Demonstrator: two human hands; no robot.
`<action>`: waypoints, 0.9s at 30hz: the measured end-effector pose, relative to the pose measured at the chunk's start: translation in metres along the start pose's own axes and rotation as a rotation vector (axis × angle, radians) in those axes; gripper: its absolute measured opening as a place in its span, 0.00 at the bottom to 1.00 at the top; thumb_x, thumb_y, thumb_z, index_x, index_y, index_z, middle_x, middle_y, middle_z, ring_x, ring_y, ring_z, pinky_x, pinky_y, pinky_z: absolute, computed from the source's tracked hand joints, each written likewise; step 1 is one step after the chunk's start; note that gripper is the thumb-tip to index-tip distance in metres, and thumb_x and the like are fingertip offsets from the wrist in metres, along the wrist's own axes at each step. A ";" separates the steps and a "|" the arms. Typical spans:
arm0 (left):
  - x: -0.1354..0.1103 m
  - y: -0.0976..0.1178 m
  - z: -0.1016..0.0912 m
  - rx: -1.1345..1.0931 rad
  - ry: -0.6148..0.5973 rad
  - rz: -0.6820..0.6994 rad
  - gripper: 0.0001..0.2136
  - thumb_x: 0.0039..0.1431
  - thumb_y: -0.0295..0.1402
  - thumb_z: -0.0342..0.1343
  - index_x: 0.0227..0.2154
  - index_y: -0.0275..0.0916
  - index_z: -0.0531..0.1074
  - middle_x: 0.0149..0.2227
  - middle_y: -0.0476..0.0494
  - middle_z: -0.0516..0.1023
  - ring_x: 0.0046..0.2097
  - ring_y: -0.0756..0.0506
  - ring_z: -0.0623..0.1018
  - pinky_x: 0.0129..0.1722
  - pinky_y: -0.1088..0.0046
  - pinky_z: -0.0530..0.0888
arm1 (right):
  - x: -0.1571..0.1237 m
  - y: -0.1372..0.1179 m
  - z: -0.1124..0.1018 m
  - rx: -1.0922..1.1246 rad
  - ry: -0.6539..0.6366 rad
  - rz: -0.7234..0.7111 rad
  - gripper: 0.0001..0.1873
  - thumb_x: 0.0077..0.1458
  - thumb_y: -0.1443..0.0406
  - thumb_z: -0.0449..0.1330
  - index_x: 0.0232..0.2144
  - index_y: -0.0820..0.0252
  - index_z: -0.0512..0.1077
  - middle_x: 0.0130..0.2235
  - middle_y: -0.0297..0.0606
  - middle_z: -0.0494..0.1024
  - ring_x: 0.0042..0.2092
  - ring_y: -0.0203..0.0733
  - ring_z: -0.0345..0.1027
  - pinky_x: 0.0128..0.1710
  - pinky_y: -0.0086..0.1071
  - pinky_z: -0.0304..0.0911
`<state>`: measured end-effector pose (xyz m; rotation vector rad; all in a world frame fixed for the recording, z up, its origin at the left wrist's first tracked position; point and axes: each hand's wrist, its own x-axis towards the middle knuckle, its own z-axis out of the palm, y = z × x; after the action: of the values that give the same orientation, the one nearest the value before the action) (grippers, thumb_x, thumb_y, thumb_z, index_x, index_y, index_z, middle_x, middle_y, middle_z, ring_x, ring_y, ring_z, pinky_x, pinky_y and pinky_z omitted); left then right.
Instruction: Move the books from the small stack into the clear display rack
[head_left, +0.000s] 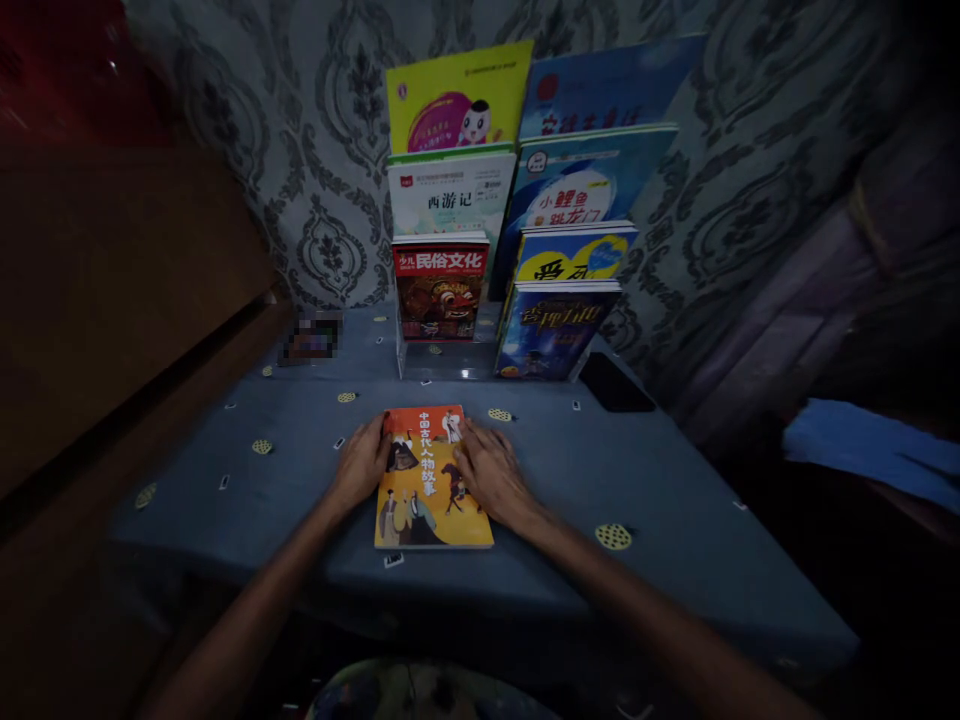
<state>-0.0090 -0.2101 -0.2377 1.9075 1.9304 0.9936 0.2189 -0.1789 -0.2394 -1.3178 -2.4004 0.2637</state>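
Observation:
An orange illustrated book (429,500) lies flat on the blue cloth-covered table (645,500), near its front edge. My left hand (365,462) rests at the book's left edge, fingers curled around the upper left corner. My right hand (491,475) lies flat on the right half of the cover, fingers stretched toward the top edge. Both hands touch the book, which stays down on the cloth.
A clear tiered rack (442,362) at the table's back holds several upright books, among them a red one (440,285) and a dark blue one (555,330). A black phone (616,384) lies right of the rack. Wooden furniture (112,300) stands on the left, patterned wallpaper behind.

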 end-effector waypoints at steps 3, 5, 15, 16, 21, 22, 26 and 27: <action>0.006 0.002 0.000 -0.438 0.008 -0.172 0.17 0.59 0.32 0.53 0.51 0.37 0.69 0.50 0.35 0.77 0.54 0.39 0.75 0.54 0.61 0.71 | -0.001 -0.001 -0.001 0.020 0.002 0.018 0.25 0.64 0.64 0.44 0.60 0.68 0.63 0.61 0.53 0.68 0.62 0.50 0.61 0.62 0.48 0.51; 0.010 0.002 -0.003 -0.735 0.037 -0.315 0.18 0.56 0.32 0.58 0.50 0.36 0.69 0.48 0.37 0.78 0.50 0.41 0.78 0.50 0.65 0.74 | -0.002 0.000 -0.002 0.037 0.000 0.033 0.26 0.63 0.64 0.44 0.60 0.69 0.62 0.61 0.54 0.68 0.61 0.51 0.61 0.62 0.47 0.52; 0.005 0.023 -0.011 -1.199 -0.145 -0.683 0.06 0.55 0.24 0.60 0.36 0.30 0.73 0.30 0.39 0.81 0.29 0.47 0.81 0.32 0.73 0.79 | -0.007 0.008 0.000 0.260 0.061 -0.032 0.26 0.63 0.61 0.46 0.61 0.62 0.62 0.60 0.50 0.69 0.60 0.53 0.62 0.60 0.50 0.57; 0.005 0.026 -0.010 -1.216 -0.160 -0.684 0.03 0.56 0.24 0.59 0.34 0.30 0.74 0.30 0.39 0.81 0.28 0.47 0.81 0.32 0.73 0.80 | -0.007 0.009 0.001 0.302 0.072 -0.028 0.26 0.63 0.60 0.46 0.61 0.62 0.62 0.60 0.50 0.69 0.60 0.53 0.62 0.60 0.50 0.57; 0.012 0.035 -0.010 -1.282 -0.185 -0.659 0.02 0.58 0.24 0.58 0.31 0.30 0.74 0.28 0.39 0.81 0.27 0.47 0.81 0.33 0.72 0.80 | 0.004 0.019 0.005 0.655 0.153 0.141 0.30 0.58 0.56 0.53 0.60 0.61 0.61 0.53 0.48 0.75 0.55 0.54 0.68 0.55 0.51 0.63; 0.015 0.036 -0.011 -1.293 -0.187 -0.647 0.02 0.57 0.24 0.59 0.31 0.29 0.75 0.28 0.38 0.81 0.27 0.47 0.81 0.33 0.72 0.80 | 0.009 0.020 0.005 0.777 0.131 0.187 0.30 0.56 0.55 0.55 0.59 0.61 0.63 0.50 0.47 0.77 0.51 0.54 0.71 0.52 0.50 0.66; 0.031 0.045 -0.018 -1.324 -0.170 -0.580 0.02 0.56 0.24 0.60 0.32 0.30 0.75 0.28 0.40 0.81 0.27 0.47 0.81 0.34 0.73 0.79 | 0.032 0.016 -0.009 1.237 0.057 0.251 0.23 0.52 0.52 0.60 0.46 0.59 0.71 0.42 0.42 0.81 0.44 0.51 0.76 0.45 0.44 0.71; 0.037 0.049 -0.020 -1.330 -0.160 -0.562 0.02 0.57 0.24 0.60 0.32 0.30 0.75 0.28 0.41 0.81 0.28 0.48 0.81 0.34 0.74 0.79 | 0.039 0.014 -0.016 1.285 0.080 0.241 0.22 0.50 0.52 0.62 0.44 0.58 0.71 0.41 0.41 0.81 0.43 0.50 0.76 0.45 0.43 0.71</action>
<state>0.0126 -0.1853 -0.1828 0.6136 1.0248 1.3241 0.2178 -0.1391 -0.2207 -0.8781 -1.3876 1.4555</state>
